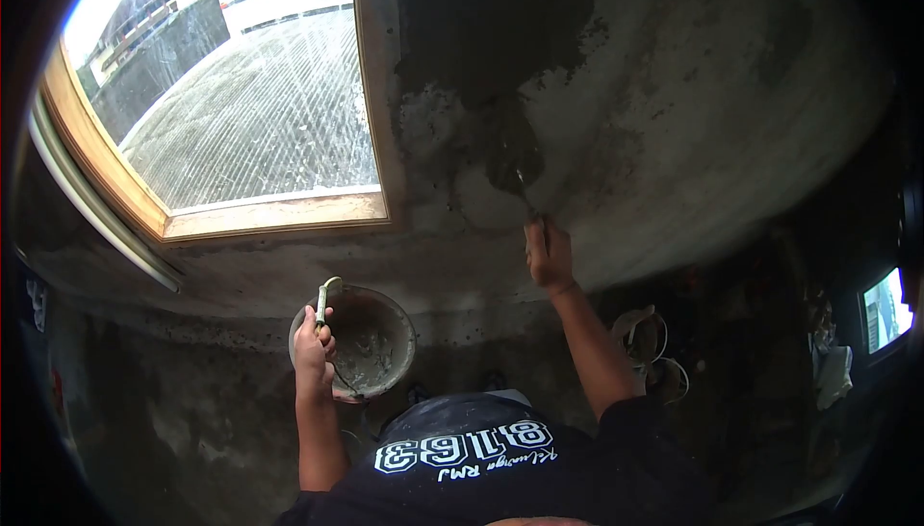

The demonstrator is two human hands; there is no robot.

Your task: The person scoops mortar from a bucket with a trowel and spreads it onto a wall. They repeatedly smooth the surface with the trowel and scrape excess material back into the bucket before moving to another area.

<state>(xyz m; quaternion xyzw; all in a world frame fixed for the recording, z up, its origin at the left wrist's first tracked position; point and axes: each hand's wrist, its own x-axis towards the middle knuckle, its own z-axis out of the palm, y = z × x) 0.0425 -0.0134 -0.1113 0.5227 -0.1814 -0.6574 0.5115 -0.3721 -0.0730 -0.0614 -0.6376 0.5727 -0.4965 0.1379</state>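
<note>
My right hand (549, 255) is closed round the handle of a trowel (516, 162), whose blade lies against the grey wall. A dark, wet-looking patch of plaster (491, 30) spreads on the wall above the blade. Lower left, my left hand (314, 348) is wrapped round a pale bucket handle (323, 303) at the left side of a round bucket (402, 333). Below the fist, a thin dark curve runs to the near rim. Grey mortar (371, 351) coats the bucket's inside.
A wooden window frame (274, 215) borders the wall work on the left, with a corrugated roof outside. A pale pipe (91, 199) runs along the frame's left side. Beside my right forearm, more buckets (640, 333) stand on the dark floor.
</note>
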